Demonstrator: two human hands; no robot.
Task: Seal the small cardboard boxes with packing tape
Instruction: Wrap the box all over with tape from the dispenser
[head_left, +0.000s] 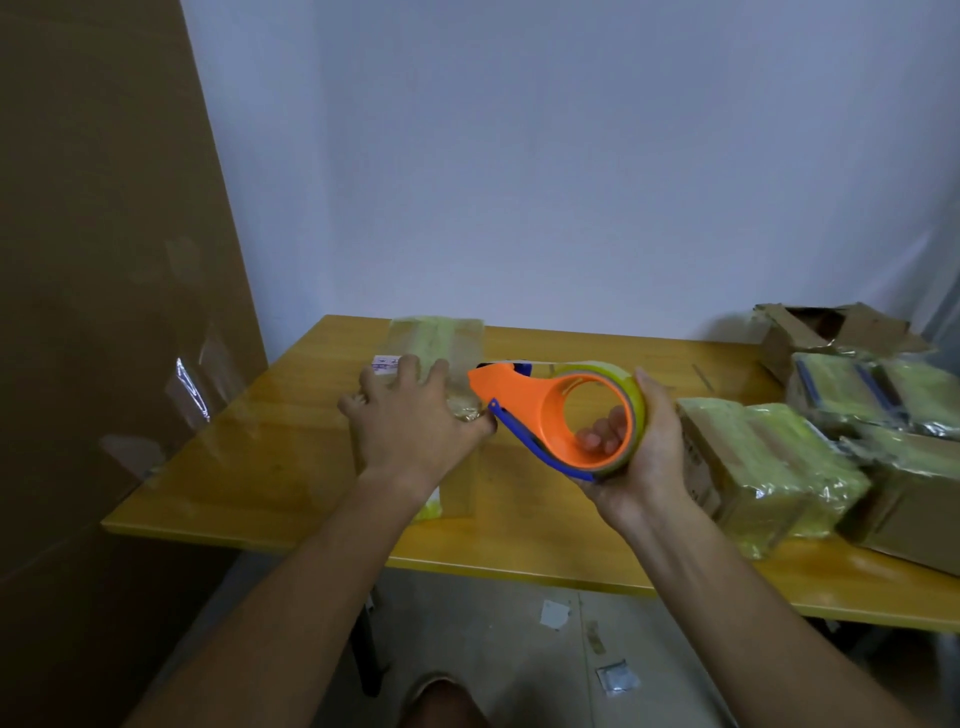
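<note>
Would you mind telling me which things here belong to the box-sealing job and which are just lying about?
Belongs to the job:
- tape dispenser, held in the right hand
- box under the left hand
- taped boxes on the right

Lying about:
- torn open carton
- paper scraps on the floor
- big cardboard sheet

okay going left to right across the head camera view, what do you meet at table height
Tall brown cardboard sheet → left hand pressing a tape-wrapped small cardboard box → orange tape dispenser held by right hand → pile of taped boxes.
</note>
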